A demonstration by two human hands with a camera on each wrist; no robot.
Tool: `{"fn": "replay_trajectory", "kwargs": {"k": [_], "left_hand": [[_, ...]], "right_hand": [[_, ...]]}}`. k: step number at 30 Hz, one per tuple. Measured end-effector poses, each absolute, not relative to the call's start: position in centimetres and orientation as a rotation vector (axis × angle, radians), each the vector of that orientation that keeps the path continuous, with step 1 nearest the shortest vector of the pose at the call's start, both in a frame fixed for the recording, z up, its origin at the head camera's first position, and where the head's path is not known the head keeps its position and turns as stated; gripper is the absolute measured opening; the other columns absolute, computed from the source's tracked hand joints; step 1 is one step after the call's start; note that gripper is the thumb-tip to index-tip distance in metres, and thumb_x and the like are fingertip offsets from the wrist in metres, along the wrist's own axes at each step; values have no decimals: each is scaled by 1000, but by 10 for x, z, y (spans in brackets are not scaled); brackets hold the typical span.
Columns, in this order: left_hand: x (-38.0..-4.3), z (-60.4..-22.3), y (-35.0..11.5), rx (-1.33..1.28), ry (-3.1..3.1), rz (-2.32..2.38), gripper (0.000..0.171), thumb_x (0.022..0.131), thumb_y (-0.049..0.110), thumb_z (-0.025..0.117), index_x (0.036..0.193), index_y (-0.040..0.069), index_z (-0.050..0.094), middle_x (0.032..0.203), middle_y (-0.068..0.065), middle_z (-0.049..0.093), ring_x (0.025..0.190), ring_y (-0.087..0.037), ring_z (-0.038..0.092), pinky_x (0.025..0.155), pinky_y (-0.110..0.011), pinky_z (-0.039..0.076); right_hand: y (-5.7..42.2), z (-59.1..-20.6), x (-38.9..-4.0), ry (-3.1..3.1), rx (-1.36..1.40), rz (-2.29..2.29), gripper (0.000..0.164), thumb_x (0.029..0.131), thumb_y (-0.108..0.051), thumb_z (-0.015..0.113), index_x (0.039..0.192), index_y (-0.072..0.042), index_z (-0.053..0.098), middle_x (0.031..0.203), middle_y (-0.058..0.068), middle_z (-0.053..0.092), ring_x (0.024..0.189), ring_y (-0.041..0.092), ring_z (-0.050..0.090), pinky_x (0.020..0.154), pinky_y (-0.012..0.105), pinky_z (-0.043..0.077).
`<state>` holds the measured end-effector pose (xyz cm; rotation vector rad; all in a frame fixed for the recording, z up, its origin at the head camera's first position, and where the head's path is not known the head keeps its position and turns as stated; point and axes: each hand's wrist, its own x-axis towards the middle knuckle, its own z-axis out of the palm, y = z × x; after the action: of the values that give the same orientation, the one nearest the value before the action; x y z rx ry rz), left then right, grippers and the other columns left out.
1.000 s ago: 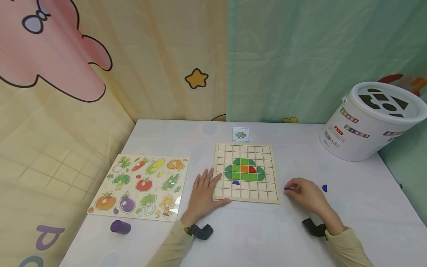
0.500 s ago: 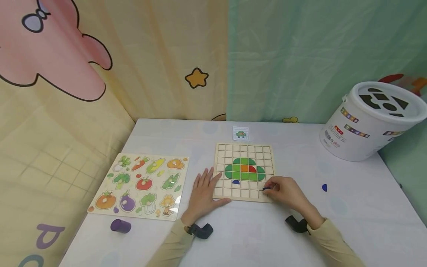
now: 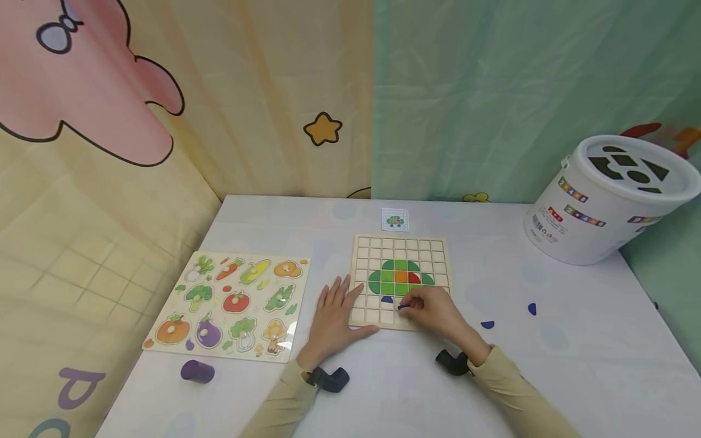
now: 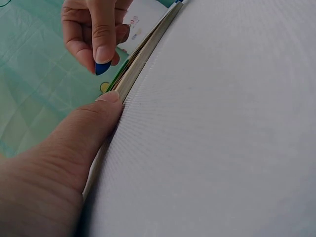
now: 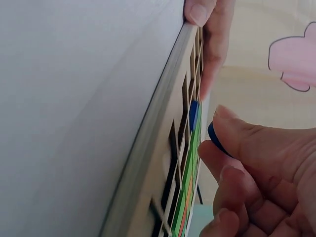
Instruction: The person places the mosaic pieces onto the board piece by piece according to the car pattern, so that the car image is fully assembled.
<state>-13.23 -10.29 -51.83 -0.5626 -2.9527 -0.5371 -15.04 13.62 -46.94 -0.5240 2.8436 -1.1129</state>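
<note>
My right hand [image 3: 435, 311] pinches a blue half-circle piece [image 5: 219, 140] between thumb and finger, just above the lower middle of the wooden grid board [image 3: 361, 313]. On the board, green pieces [image 3: 387, 288], an orange square [image 3: 401, 277] and a red piece [image 3: 414, 278] form a car-like picture, with one blue half-circle [image 3: 386, 299] beneath it. Fingers spread, my left hand [image 3: 334, 316] rests at the board's left side. Its thumb [image 4: 109, 98] touches the near edge in the left wrist view. Two more blue half-circles, one nearer [image 3: 487, 325] and one farther [image 3: 532, 309], lie on the table to the right.
A small picture card [image 3: 395, 220] lies behind the board. To the left is a vegetable puzzle board [image 3: 254, 313], with a purple cylinder [image 3: 198, 371] in front of it. A white bucket [image 3: 597, 213] with a shape-hole lid stands at the back right.
My right hand has moved left from the table beside the board to over its lower middle, carrying the blue half-circle. The nearer blue half-circle on the table has come into view. My left hand stays put.
</note>
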Motion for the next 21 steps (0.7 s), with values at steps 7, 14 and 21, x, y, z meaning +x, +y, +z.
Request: {"fn": "replay_trajectory", "kwargs": {"k": [7,14,21], "left_hand": [[-132,-519,-103,-580,-2907,-546,92,76,72,58,146,17,37,155,-11,20,143,-28,9,114,-46,4],[-132,-521,-104,-590,-2887,-551,92,76,73,57,146,16,38,155,-12,20,142,-29,11,113,-47,6],[-132,-520,-104,-587,-2891,-553,91,76,72,57,146,17,37,155,-12,20,142,-28,10,113,-46,5]], "right_hand": [[118,-468,-155,2830,-485,-1173,18,71,-14,84,71,-13,67,62,-10,56,54,8,48,48,23,39],[109,-469,-158,2834,-499,-1152,20,70,-16,85,68,-14,65,61,-11,55,52,8,48,48,24,40],[105,-473,-160,2859,-519,-1135,19,71,-19,84,69,-14,66,61,-11,56,54,5,49,50,24,42]]}}
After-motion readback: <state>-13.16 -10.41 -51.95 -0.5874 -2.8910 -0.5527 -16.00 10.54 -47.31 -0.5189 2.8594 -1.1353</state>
